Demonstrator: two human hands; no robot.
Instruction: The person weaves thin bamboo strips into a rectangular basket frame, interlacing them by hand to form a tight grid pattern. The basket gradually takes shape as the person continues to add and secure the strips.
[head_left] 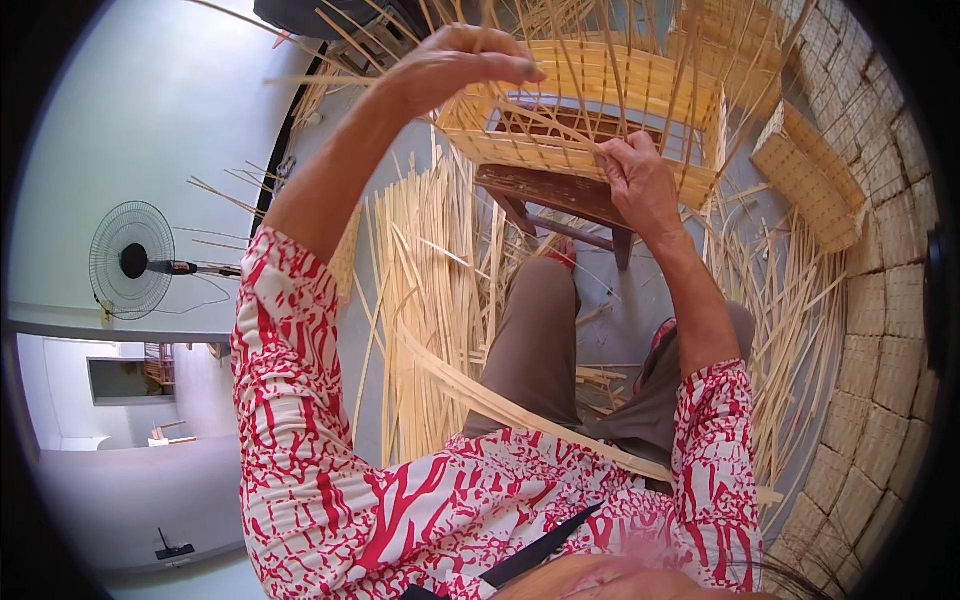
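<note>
A partly woven basket (590,65) of pale yellow bamboo-like strips rests on a brown wooden stool (550,190) in front of me. Long uprights stick out above its walls. My left hand (465,65) is over its left end, fingers drawn together at an upright; whatever they pinch is hidden. At the near wall, my right hand (640,180) is closed, thumb and fingers gripping a thin strip (560,128). This strip slants from below my left hand down to the right one. A wide, curved pale strip (500,408) lies across my lap.
Loose strips (430,300) cover the floor left of my legs, with another pile (795,320) at the right. An oblong woven basket (810,180) lies beyond it. Stacked woven baskets (880,310) line the right side. A standing fan (133,260) is at the left.
</note>
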